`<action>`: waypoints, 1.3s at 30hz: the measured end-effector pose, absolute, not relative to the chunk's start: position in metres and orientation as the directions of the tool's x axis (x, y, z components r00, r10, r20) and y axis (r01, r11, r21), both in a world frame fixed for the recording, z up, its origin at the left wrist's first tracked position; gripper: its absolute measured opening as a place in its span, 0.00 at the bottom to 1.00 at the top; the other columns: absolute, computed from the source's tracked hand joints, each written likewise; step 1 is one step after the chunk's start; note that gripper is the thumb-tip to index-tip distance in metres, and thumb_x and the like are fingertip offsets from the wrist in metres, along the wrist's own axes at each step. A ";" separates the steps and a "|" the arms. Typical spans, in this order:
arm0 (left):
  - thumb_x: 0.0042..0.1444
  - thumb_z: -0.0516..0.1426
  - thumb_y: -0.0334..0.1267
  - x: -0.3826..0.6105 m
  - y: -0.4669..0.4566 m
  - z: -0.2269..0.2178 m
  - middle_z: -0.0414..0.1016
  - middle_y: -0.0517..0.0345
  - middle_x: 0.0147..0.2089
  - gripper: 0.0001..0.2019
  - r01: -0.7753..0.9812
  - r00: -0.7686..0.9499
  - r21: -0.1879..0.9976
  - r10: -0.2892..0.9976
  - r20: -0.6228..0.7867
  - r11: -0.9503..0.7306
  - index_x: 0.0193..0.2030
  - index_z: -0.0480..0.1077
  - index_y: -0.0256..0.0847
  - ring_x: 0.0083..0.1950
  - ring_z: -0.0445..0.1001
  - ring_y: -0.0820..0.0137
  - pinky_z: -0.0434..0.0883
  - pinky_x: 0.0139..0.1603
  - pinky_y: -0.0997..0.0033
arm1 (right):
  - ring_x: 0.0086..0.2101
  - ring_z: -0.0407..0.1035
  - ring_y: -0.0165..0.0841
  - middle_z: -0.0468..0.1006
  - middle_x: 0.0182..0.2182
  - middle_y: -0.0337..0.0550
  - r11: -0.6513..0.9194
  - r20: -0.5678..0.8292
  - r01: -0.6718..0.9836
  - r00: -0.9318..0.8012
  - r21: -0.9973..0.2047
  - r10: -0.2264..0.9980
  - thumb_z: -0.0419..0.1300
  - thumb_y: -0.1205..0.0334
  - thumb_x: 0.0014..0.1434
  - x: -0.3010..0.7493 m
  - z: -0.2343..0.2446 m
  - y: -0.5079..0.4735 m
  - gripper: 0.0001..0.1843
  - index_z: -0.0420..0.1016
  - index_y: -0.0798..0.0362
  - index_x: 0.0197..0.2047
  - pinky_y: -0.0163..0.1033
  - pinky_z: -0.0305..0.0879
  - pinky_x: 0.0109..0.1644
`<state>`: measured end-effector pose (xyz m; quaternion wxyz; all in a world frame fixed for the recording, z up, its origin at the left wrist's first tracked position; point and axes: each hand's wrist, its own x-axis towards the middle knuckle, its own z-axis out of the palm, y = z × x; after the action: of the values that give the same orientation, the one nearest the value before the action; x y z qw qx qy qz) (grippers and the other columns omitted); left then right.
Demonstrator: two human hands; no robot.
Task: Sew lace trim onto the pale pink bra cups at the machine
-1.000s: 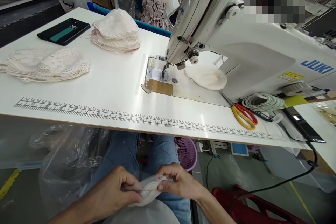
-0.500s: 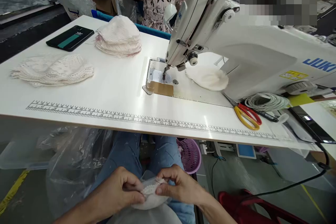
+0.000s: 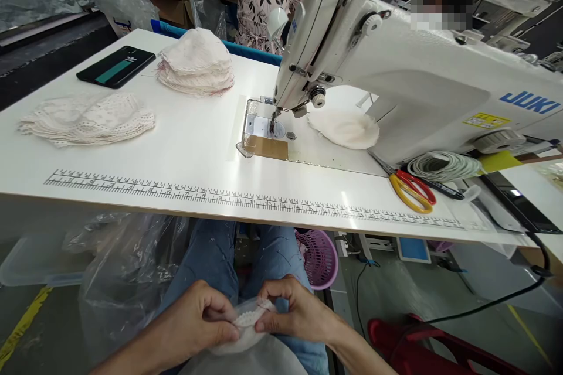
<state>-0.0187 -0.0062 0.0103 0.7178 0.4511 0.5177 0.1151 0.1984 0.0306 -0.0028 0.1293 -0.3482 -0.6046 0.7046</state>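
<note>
Over my lap, below the table's front edge, both hands pinch a small white fabric piece [image 3: 243, 337] with a scalloped, lace-like edge. My left hand [image 3: 206, 319] grips its left side between thumb and fingers. At the right end of the edge, my right hand [image 3: 285, 310] is closed on it with thumb and forefinger. Sheer whitish material [image 3: 255, 360] spreads beneath the piece over my legs. What lies inside the curled fingers is hidden.
On the white table [image 3: 185, 158] stand a JUKI sewing machine [image 3: 417, 70], two fabric stacks [image 3: 88, 120], a phone [image 3: 116, 66], scissors [image 3: 411, 192] and a cord coil [image 3: 444, 165]. A cream fabric piece [image 3: 347, 129] lies by the needle. A purple basket [image 3: 321, 261] sits below. Another person [image 3: 264, 0] stands behind.
My hands stay pinched on the white fabric, with the right hand shifted slightly left. More of the scalloped edge shows between them. The whole view has moved a little.
</note>
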 end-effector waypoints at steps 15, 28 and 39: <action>0.45 0.60 0.39 -0.023 -0.006 0.011 0.48 0.68 0.20 0.12 0.195 0.531 0.778 0.603 -0.596 0.597 0.18 0.65 0.37 0.24 0.46 0.76 0.43 0.24 0.73 | 0.25 0.60 0.26 0.69 0.22 0.36 -0.341 -0.409 0.246 -0.707 -0.907 0.577 0.66 0.46 0.48 0.200 -0.008 0.029 0.20 0.75 0.58 0.29 0.29 0.56 0.28; 0.43 0.59 0.41 -0.013 -0.007 0.011 0.51 0.68 0.19 0.10 0.323 0.398 0.735 0.619 -0.677 0.596 0.21 0.70 0.35 0.24 0.49 0.76 0.45 0.23 0.75 | 0.23 0.57 0.24 0.66 0.20 0.34 -0.297 -0.405 0.279 -0.699 -0.913 0.590 0.67 0.48 0.48 0.197 -0.007 0.028 0.20 0.74 0.59 0.27 0.29 0.52 0.26; 0.45 0.57 0.43 -0.019 -0.012 -0.001 0.47 0.70 0.18 0.11 0.384 0.393 0.725 0.609 -0.689 0.572 0.21 0.69 0.36 0.23 0.47 0.76 0.44 0.23 0.74 | 0.27 0.65 0.29 0.73 0.24 0.38 -0.219 -0.351 0.275 -0.699 -0.936 0.623 0.66 0.45 0.48 0.202 -0.011 0.026 0.21 0.76 0.57 0.32 0.31 0.59 0.29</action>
<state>-0.0194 -0.0118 -0.0009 0.6993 0.4556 0.5449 0.0807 0.2018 0.0260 -0.0111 0.1259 -0.3668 -0.6121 0.6892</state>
